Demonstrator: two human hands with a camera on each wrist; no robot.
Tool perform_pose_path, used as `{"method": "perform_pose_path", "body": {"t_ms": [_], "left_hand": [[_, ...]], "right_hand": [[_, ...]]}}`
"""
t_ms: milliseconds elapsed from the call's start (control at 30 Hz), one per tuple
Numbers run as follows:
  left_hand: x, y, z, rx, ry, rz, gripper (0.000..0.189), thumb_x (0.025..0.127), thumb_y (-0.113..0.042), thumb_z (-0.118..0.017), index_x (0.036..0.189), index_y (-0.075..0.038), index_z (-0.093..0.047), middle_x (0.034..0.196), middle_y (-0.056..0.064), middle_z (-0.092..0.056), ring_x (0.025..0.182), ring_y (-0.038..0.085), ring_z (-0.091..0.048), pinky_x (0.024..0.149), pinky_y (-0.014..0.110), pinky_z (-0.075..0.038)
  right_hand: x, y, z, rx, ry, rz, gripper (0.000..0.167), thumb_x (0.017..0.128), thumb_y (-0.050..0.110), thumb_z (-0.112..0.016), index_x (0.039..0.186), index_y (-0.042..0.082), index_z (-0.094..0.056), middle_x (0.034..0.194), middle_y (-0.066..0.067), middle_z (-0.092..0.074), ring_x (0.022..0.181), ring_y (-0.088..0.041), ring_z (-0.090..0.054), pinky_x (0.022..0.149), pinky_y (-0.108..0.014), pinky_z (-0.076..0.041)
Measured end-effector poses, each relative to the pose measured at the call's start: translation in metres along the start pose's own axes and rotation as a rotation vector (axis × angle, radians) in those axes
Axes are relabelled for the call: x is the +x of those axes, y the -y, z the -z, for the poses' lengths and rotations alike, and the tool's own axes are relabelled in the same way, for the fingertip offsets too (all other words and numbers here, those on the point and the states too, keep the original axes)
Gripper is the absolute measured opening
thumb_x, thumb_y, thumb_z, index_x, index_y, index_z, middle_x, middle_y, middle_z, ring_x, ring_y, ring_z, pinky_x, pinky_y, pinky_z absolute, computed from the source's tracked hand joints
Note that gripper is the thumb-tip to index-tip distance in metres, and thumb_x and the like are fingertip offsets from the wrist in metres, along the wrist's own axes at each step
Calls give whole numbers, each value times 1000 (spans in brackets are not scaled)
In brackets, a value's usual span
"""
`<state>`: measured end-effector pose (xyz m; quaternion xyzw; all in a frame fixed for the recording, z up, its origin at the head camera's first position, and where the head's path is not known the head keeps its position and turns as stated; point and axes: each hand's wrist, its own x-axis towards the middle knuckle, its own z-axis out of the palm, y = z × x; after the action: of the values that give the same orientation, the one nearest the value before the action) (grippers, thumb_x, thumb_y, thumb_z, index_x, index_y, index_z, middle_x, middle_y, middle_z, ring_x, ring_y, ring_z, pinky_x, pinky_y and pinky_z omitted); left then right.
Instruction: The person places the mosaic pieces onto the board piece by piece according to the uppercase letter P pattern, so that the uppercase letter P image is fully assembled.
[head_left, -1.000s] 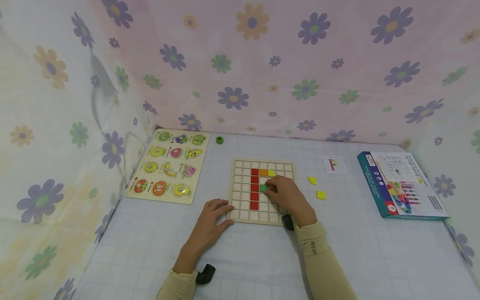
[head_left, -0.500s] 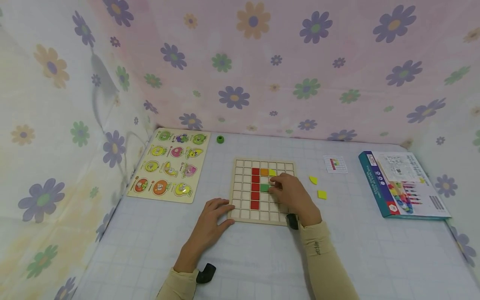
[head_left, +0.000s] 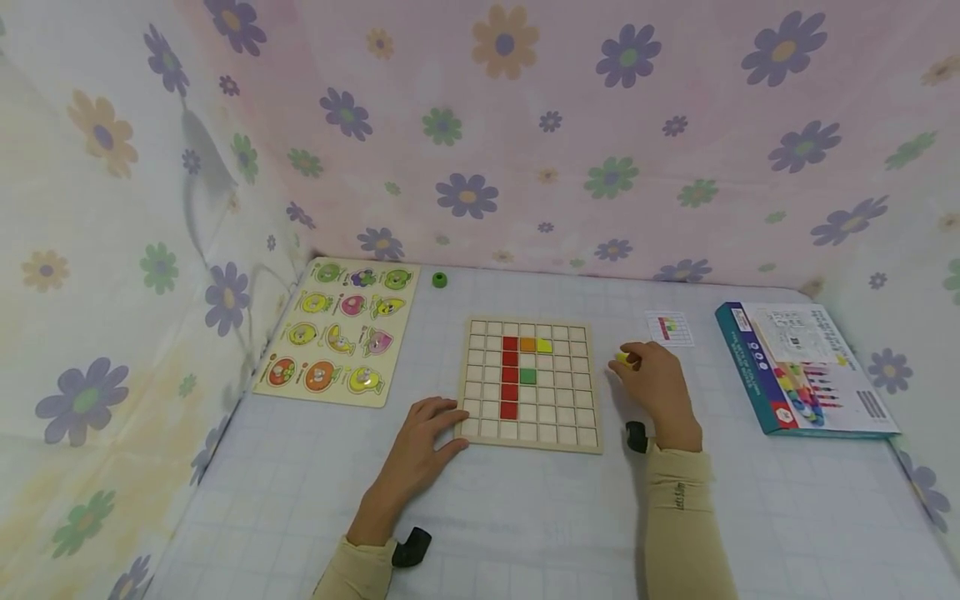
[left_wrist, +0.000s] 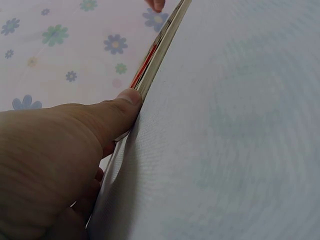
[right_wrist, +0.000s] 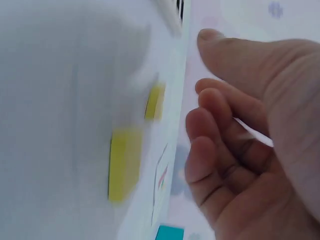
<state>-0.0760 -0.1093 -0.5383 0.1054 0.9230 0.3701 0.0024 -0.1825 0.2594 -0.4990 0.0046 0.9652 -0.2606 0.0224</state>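
Observation:
A wooden grid board [head_left: 480, 407] lies flat, with red square tiles [head_left: 510, 375] in a column, an orange tile [head_left: 528, 344], a yellow tile [head_left: 543, 345] and a green tile [head_left: 528, 377]. At its lower left corner rests my left hand [head_left: 418, 450]; the thumb [left_wrist: 127, 97] touches the edge in the left wrist view. My right hand [head_left: 660, 387] is over a yellow quarter-round piece [head_left: 624, 359], partly covered in the head view. In the right wrist view, its fingers are apart from that piece [right_wrist: 155, 101] and a yellow square tile [right_wrist: 124, 165].
A small pattern card [head_left: 670, 330] lies beyond the right hand, and a boxed set [head_left: 810, 371] is at the far right. To the left is a fruit puzzle board [head_left: 337, 333], with a small green ring [head_left: 439, 280] near its top. Flowered cloth walls surround the table.
My right hand has let go of the green tile, left it on the board and moved right to the yellow pieces. The left hand stays at the board's corner.

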Motion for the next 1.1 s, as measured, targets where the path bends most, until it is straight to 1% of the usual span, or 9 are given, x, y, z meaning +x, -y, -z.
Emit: {"method": "perform_pose_path", "body": {"t_ms": [100,200,433,600,767,867,967,1033,1100], "left_hand": [[-1,-1,0,-1,3,9,41,87,-26,-82,126,-21,-72,139,0,-61,140,23,-44,116,46,-44],[-2,-1,1,-2,5,16,41,87,-26,-82,127,-21,-72,139,0,-61,140,23,-44,117,46,-44],[-1,-2,1,-1,9,16,41,87,-26,-82,127,-21,-72,139,0,-60,141,23,-44,117,47,-44],[-1,-2,1,-2,15,19,40,88,-26,-81,127,-21,-72,139,0,-60,141,23,-43,117,47,-43],[-1,-2,1,-6,13,17,40,88,-26,-81,127,-21,-72,139,0,-60,141,23,-43,117,47,-43],[0,-2,1,-10,7,11,40,88,-26,-81,126,-20,-72,139,1,-61,141,24,-44,117,48,-43],[0,-1,0,-7,4,7,40,87,-27,-82,126,-21,-72,138,0,-61,140,23,-44,117,46,-43],[1,0,0,-6,3,6,40,87,-28,-82,126,-21,-72,138,0,-61,140,22,-44,117,45,-43],[1,0,-1,-6,1,4,40,87,-28,-82,125,-21,-72,138,-1,-61,140,22,-44,117,45,-43]], "right_hand": [[0,-10,2,-7,35,-89,49,97,27,-68,133,-5,-61,115,-24,-64,101,-36,-60,85,-49,-53],[1,-15,3,-11,67,-141,52,97,29,-67,136,-5,-58,120,-25,-63,103,-36,-59,87,-50,-54],[3,-13,1,3,87,-179,54,97,28,-68,138,-5,-57,123,-25,-60,106,-36,-56,93,-52,-53],[5,-11,-3,-2,85,-194,50,98,27,-68,136,-4,-58,116,-22,-59,102,-34,-53,91,-50,-51],[7,-11,-4,-18,66,-162,41,98,22,-67,129,-4,-64,113,-22,-62,98,-33,-54,89,-49,-52],[8,-9,-3,-34,60,-114,34,99,16,-65,126,-4,-66,112,-23,-63,98,-34,-57,89,-51,-52],[8,-9,-2,-53,71,-69,30,98,7,-62,126,-3,-66,118,-25,-63,106,-39,-60,96,-56,-51],[8,-9,-2,-69,77,-45,31,98,2,-60,128,-2,-66,122,-26,-63,112,-42,-60,101,-59,-49],[7,-9,-2,-70,81,-47,33,97,2,-60,130,-3,-64,124,-27,-62,114,-43,-59,103,-60,-48]]}}
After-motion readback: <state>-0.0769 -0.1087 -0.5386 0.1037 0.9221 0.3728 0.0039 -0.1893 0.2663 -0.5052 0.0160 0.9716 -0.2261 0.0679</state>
